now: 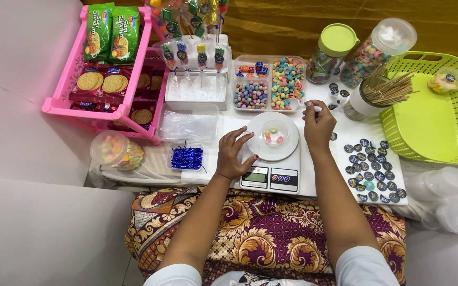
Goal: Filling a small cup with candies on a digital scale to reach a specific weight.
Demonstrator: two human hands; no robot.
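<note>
My left hand (234,153) rests on the white counter (319,175), fingers spread and holding nothing, fingertips touching the rim of the round white platform of the small digital kitchen scale (270,159). That steadies the scale, but I judge it best to keep those fingers light, or lift them clear, because any press on the platform would skew the reading.

On the platform sits a small clear plastic cup (274,133) with a few pastel candies at its bottom. My right hand (318,124) hovers just beside it, thumb and forefinger pinched on the handle of a small white plastic scoop (299,105). The scoop's bowl sits at the edge of the clear divided tray of coloured candy beads (269,83), just behind the scale.

To do this well, I'd take small scoops and tip them slowly over the middle of the cup, so nothing bounces onto the platform. The display faces me at the near edge of the scale, so I'd keep my left wrist out of its way.

The sheet of round dark blue stickers (369,169) lies by my right forearm, and the light green plastic basket (436,116) stands further right; I'd keep my elbow off both.
</note>
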